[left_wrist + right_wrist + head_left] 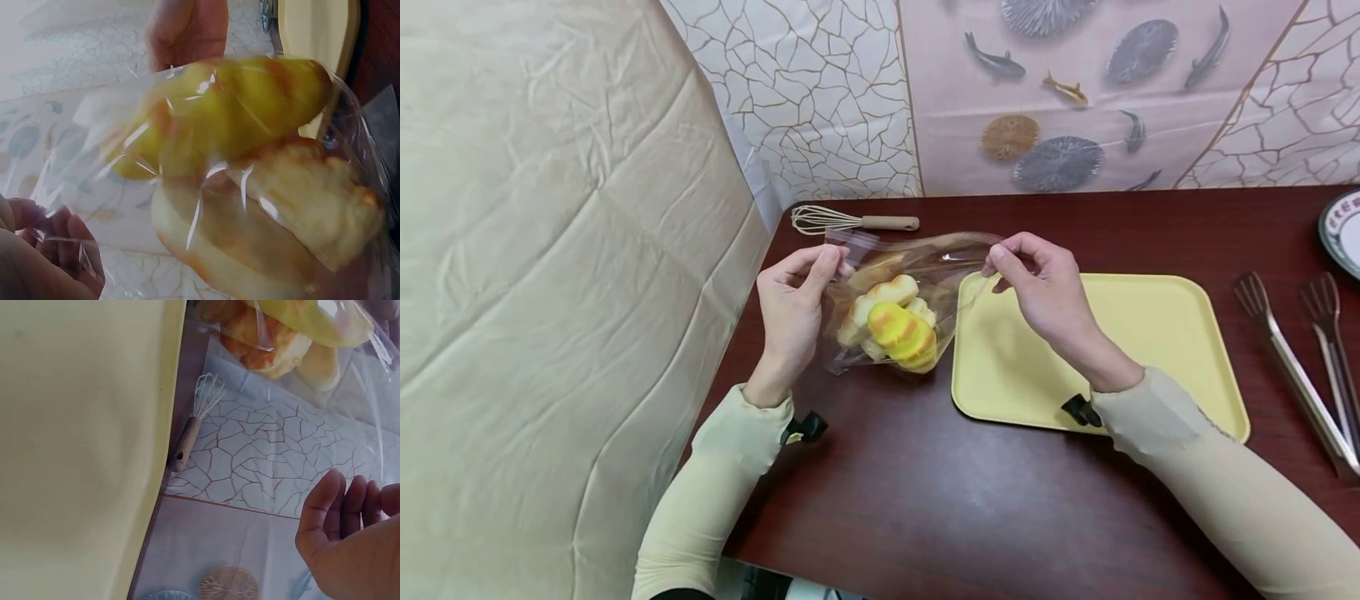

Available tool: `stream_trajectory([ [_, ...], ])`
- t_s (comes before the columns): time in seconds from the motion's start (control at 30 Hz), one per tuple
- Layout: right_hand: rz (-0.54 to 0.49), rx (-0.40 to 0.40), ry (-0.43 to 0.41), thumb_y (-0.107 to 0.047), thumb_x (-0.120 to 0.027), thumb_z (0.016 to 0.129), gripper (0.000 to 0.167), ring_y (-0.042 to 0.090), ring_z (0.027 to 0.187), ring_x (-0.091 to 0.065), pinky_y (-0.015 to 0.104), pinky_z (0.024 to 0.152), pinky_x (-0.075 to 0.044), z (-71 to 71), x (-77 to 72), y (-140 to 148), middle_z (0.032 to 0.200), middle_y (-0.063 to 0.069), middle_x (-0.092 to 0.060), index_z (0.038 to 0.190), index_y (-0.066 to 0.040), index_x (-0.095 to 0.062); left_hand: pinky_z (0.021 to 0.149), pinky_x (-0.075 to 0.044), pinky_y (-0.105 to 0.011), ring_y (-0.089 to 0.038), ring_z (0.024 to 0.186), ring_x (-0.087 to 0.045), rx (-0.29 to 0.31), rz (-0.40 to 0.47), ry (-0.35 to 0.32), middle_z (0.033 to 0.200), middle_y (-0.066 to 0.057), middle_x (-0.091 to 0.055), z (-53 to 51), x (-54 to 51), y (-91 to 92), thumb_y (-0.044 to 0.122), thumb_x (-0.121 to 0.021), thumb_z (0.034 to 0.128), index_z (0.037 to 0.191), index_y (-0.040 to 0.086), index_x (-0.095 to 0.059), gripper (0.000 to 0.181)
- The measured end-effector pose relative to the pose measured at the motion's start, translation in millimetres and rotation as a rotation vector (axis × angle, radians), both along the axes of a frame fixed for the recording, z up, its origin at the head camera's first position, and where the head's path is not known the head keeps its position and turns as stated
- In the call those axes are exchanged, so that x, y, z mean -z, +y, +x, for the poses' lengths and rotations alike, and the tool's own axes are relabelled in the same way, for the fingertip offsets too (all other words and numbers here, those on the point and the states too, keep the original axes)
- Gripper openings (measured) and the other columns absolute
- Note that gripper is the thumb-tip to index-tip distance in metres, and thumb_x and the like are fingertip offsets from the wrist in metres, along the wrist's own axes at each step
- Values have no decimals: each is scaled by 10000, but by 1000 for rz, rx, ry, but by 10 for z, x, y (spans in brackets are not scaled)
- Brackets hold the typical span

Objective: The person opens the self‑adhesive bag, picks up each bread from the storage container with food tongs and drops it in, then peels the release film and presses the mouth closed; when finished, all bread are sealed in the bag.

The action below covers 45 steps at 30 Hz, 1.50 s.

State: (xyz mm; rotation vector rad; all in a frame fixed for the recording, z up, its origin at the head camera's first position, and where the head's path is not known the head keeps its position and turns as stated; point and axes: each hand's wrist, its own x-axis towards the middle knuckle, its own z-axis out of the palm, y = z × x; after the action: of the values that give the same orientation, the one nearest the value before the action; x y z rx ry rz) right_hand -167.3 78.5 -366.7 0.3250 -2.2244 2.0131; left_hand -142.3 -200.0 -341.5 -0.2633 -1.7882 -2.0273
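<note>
"What's the person got there?"

"A clear plastic bag, held up by its top edge at the left end of the table. One hand at each side of it."

"How are they holding it?"

"By pinching. The left hand has its thumb and fingers closed on the upper left corner, and the right hand nips the upper right the same way. The edge stretches across between them."

"And inside?"

"Bread. There's a bright yellow loaf in front with browned ridges, and a pale roll behind it. More pale pieces are bunched around those, low in the bag."

"Is the bottom of the bag on the table?"

"I can't tell from here. It's just beside the yellow tray, on the left, and its right edge looks to cross the tray's rim."

"The right arm's over that tray, isn't it?"

"Yes, reaching across it in a cream sleeve. Behind the bag a whisk lies near the back edge, its handle pointing right."

"Anything over on the far right?"

"Slotted metal tongs beside the tray, and part of a patterned plate beyond."
</note>
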Motion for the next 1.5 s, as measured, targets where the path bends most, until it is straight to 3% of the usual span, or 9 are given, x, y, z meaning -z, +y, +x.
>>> stream_trajectory([
  [0.13,79,139,114,-110,-672,1043,155,-17,839,-649,158,793,-541,73,-75,-72,954,-128,-696,1114,22,-708,689,-580,-166,-4,727,-728,-30,-49,18,778,127,-789,39,-30,38,-1,-691,1016,963,27,-821,144],
  [0.27,144,292,466,-48,-746,959,159,130,940,-628,190,870,-456,219,-233,-274,1017,90,-706,1100,24,-752,714,-608,-168,11,743,-724,-63,-93,19,785,156,-781,85,-50,67,7,-704,1013,1044,-167,-763,186],
  [0.37,213,226,748,-13,-776,924,80,269,912,-631,268,859,-471,316,-376,-458,936,184,-723,989,33,-782,735,-608,-163,18,755,-717,-81,-117,34,793,183,-774,106,-63,91,-3,-707,1009,1094,-212,-734,227],
  [0.47,330,89,902,-17,-775,946,53,308,886,-651,338,815,-522,357,-496,-627,891,148,-734,980,10,-804,723,-581,-150,19,761,-703,-96,-153,47,797,212,-762,123,-73,115,-1,-718,1004,1116,-187,-750,220],
  [0.6,466,27,958,-54,-764,981,99,284,910,-674,370,770,-577,333,-607,-790,936,128,-747,1051,-9,-819,736,-576,-158,8,790,-708,-102,-204,62,858,170,-790,153,-82,143,8,-736,996,1114,-140,-779,194],
  [0.87,575,21,935,-91,-735,1018,132,285,932,-675,372,741,-609,232,-666,-910,987,114,-750,1087,-13,-817,767,-573,-145,63,830,-709,-75,-304,161,956,-382,-757,216,-95,148,-55,-707,990,1103,-181,-756,177],
  [1.03,631,12,972,-64,-716,1021,115,266,916,-690,363,731,-623,223,-671,-904,975,102,-750,1065,-3,-803,795,-567,-148,40,848,-703,-90,-402,239,915,-324,-772,222,-99,119,-60,-707,987,1079,-173,-767,157],
  [1.2,716,43,1113,-11,-682,1005,103,282,884,-711,347,736,-632,231,-696,-894,908,113,-746,1018,27,-777,830,-569,-180,-166,818,-757,-167,-559,337,882,-225,-804,232,-126,109,-21,-742,978,1057,-111,-809,138],
  [1.5,789,101,1249,71,-615,930,136,270,668,-548,316,601,-474,191,-714,-909,743,104,-588,811,7,-631,631,-404,-168,-190,631,-563,-209,-664,393,782,-165,-761,250,-168,143,-4,-745,976,1005,-76,-823,110],
])
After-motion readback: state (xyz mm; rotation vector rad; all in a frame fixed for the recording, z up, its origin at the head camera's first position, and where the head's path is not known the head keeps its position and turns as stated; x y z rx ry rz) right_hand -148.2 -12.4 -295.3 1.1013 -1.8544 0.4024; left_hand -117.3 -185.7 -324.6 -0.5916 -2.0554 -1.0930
